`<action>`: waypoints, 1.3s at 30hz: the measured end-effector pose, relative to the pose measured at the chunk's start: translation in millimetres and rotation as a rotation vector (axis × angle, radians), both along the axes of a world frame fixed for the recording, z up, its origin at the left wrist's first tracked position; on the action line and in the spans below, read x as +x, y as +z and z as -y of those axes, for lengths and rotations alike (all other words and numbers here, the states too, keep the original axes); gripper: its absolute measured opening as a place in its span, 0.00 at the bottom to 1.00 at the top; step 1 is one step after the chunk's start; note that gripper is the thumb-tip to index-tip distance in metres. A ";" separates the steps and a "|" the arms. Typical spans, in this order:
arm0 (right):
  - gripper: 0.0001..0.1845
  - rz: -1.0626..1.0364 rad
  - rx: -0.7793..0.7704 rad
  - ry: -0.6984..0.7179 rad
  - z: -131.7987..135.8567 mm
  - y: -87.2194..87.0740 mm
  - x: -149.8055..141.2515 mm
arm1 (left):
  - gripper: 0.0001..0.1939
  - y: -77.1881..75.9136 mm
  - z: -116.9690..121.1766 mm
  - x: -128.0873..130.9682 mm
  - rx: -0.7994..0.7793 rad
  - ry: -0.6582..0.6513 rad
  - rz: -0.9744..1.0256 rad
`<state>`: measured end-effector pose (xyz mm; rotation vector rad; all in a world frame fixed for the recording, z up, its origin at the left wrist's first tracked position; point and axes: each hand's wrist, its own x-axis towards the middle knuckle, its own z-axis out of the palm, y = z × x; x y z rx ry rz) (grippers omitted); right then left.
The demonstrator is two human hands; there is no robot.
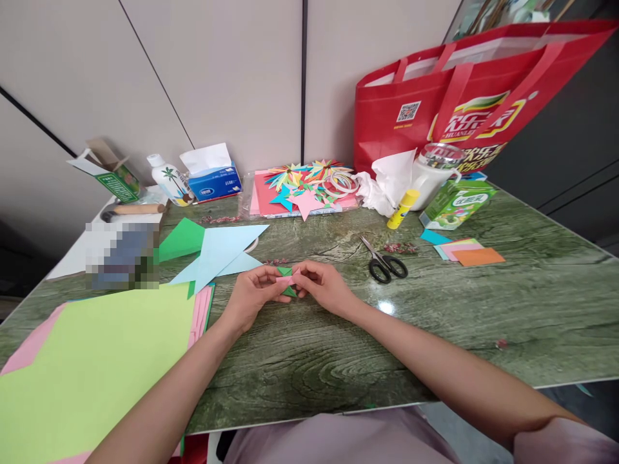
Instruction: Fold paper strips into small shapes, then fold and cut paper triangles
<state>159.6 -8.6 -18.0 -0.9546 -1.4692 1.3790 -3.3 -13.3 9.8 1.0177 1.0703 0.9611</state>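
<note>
Between my two hands is a small folded paper piece (287, 281), pink across the middle with green points above and below. My left hand (253, 292) pinches its left side, thumb in front and fingers behind. On the right side my right hand (319, 283) grips the same piece between thumb and fingers. My fingers cover parts of its edges. The piece is held just above the green marbled table (333, 367). Black-handled scissors (384, 263) lie to the right of my right hand. Light blue paper sheets (225, 248) lie behind and left of my left hand.
Large yellow-green sheets (106, 361) cover the left front. Along the back stand a tissue box (215, 182), a bottle (167, 179), folded paper stars (305, 201), a glue stick (403, 209), a white mug (432, 177) and a red bag (382, 132). Small coloured papers (480, 256) lie right.
</note>
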 end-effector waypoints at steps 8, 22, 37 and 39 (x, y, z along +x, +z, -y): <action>0.12 -0.078 -0.057 -0.092 0.4 -4.7 -1.1 | 0.14 0.3 0.3 -0.8 -0.043 -0.013 -0.007; 0.16 0.484 0.856 -0.114 5.4 -2.5 7.1 | 0.16 2.5 -1.4 -0.7 -0.110 0.068 -0.024; 0.09 0.719 0.978 -0.079 4.5 7.3 9.9 | 0.16 1.7 -1.0 -0.6 -0.082 0.068 -0.066; 0.09 0.732 0.983 -0.073 4.3 8.0 9.9 | 0.16 2.2 -1.2 -0.4 -0.085 0.074 -0.068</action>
